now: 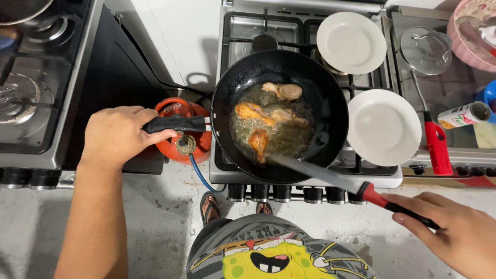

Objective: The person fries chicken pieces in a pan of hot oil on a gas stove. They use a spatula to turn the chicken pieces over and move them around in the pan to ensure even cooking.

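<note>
Far left: a second stove (pixel 36 77) with dark burners, only partly in view. Next to it, my left hand (pixel 116 135) is curled shut around the black handle (pixel 175 124) of the frying pan (pixel 279 114), fingers wrapped over the grip and the thumb tucked under it. Directly below that handle an orange gas cylinder (pixel 182 132) stands on the floor, with a blue hose (pixel 199 173) running from its valve toward the cooker (pixel 310 181).

Centre: the black pan sits on the cooker's front left burner. It holds shallow, bubbling oil and four browned chicken pieces (pixel 268 121); one lies at the far side, two in the middle, one nearest me. The flat metal blade of a turner (pixel 315 174) reaches over the near rim into the oil, its tip just beside the nearest piece.

Right of centre: two empty white plates (pixel 383 126) rest on the cooker's right side, one behind the other. Further right lie a glass lid (pixel 426 50), a red-handled utensil (pixel 437 147) and a small cylindrical container (pixel 465 114) on its side.

Lower right: my right hand (pixel 454 232) pinches the turner's black and red handle, fingers closed along it.
</note>
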